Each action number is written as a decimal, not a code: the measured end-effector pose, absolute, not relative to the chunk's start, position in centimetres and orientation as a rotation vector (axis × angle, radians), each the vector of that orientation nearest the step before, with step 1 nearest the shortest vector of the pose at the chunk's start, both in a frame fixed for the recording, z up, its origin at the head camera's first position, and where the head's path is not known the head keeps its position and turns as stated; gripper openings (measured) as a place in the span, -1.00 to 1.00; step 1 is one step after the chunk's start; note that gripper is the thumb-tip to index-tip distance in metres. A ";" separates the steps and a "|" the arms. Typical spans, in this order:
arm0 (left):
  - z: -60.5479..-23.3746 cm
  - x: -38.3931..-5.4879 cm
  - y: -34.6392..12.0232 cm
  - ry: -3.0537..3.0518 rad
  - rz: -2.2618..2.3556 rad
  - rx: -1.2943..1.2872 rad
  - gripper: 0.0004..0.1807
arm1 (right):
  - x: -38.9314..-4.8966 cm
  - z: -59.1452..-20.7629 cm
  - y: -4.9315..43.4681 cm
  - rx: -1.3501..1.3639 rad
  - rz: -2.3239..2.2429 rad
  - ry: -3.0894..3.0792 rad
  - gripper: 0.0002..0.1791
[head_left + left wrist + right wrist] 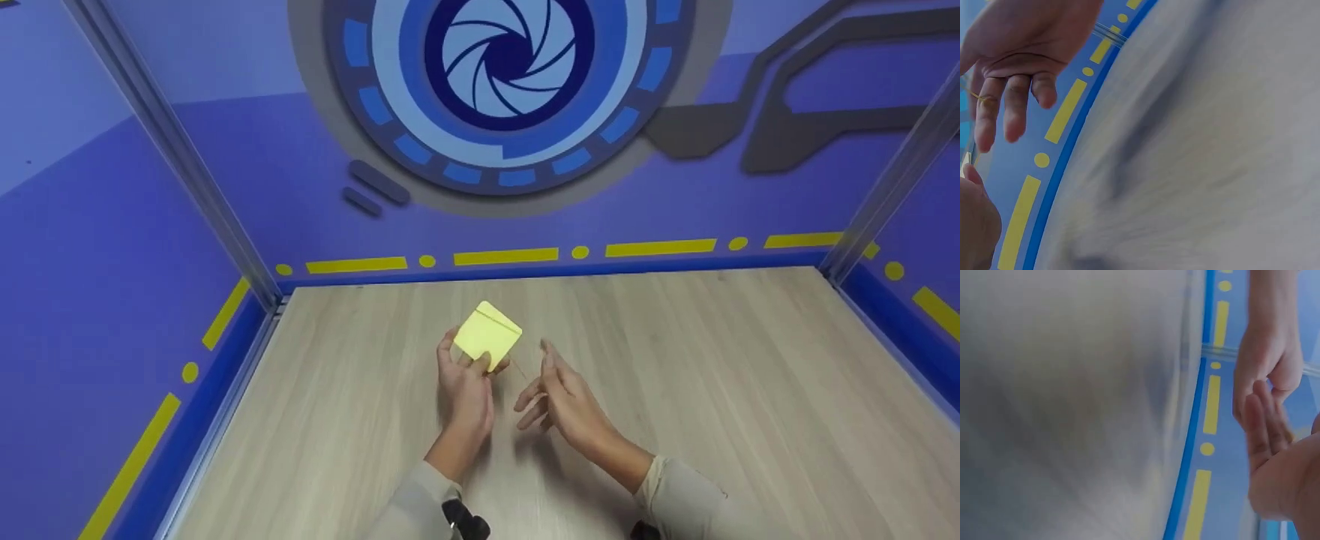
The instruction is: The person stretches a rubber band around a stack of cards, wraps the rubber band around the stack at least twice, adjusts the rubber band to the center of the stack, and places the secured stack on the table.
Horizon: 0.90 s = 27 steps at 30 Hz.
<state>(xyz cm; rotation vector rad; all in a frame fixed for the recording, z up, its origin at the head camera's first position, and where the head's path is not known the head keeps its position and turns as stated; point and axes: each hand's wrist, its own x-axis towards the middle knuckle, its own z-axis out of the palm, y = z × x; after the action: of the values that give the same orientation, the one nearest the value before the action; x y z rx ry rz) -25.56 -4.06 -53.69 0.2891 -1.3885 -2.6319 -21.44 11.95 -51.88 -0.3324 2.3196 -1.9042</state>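
Note:
My left hand [466, 386] holds a flat yellow square card [486, 337] with rounded corners, gripped at its lower edge. A thin dark line crosses it near the upper right side; whether this is a band or an edge I cannot tell. To its right, my right hand [577, 409] hovers above the table with its fingers extended and slightly bent. A thin tan rubber band [982, 99] crosses a finger of the right hand in the left wrist view, and a thin strand [519, 366] spans the gap between the hands. The right wrist view largely hides the card.
Under both hands lies a light wood-grain table [352, 420]. A purple-blue back wall [247, 172] with yellow dashes rises behind it, and metal corner posts [187, 172] stand at left and right. Dark wrist straps [465, 519] show at the bottom.

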 end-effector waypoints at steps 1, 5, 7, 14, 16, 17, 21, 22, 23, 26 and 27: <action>-53.7 -25.5 -4.0 -1.404 -2.598 0.291 -0.24 | -21.4 -51.7 11.9 -0.295 -1.932 2.282 -0.23; -53.7 -25.4 -3.8 -1.482 -2.499 0.265 -0.26 | -21.4 -50.9 11.8 -0.243 -1.970 2.135 -0.18; -53.5 -25.3 -3.8 -1.504 -2.487 0.206 -0.27 | -21.5 -50.7 11.9 -0.202 -1.948 2.066 -0.18; -53.0 -24.5 -5.0 -1.705 -2.496 -0.217 -0.27 | -23.2 -50.8 13.8 -0.069 -1.862 1.862 -0.12; -53.0 -24.4 -5.5 -1.818 -2.449 -0.329 -0.27 | -23.6 -50.6 14.5 -0.092 -1.854 1.800 -0.10; -53.1 -24.4 -5.6 -1.874 -2.415 -0.379 -0.27 | -23.7 -50.5 14.8 -0.106 -1.852 1.769 -0.09; -52.9 -24.2 -6.1 -2.085 -2.256 -0.535 -0.30 | -24.1 -50.1 15.6 -0.146 -1.846 1.677 -0.08; -52.9 -24.2 -6.2 -2.127 -2.221 -0.567 -0.31 | -24.1 -50.0 15.8 -0.151 -1.839 1.667 -0.07; -52.7 -24.1 -6.2 -2.165 -2.186 -0.594 -0.32 | -24.2 -49.9 15.9 -0.148 -1.831 1.659 -0.06; -52.5 -24.0 -6.2 -2.251 -2.109 -0.651 -0.34 | -24.2 -49.8 16.1 -0.131 -1.806 1.635 -0.03; -52.5 -24.0 -6.2 -2.281 -2.080 -0.667 -0.34 | -24.2 -49.9 16.1 -0.122 -1.796 1.628 -0.02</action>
<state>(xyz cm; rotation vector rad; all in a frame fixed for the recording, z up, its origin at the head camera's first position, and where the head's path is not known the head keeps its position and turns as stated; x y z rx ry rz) -23.98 -6.23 -52.50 -0.6669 -2.2809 -2.0803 -24.25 16.09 -49.86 -0.1222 1.6275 -1.7959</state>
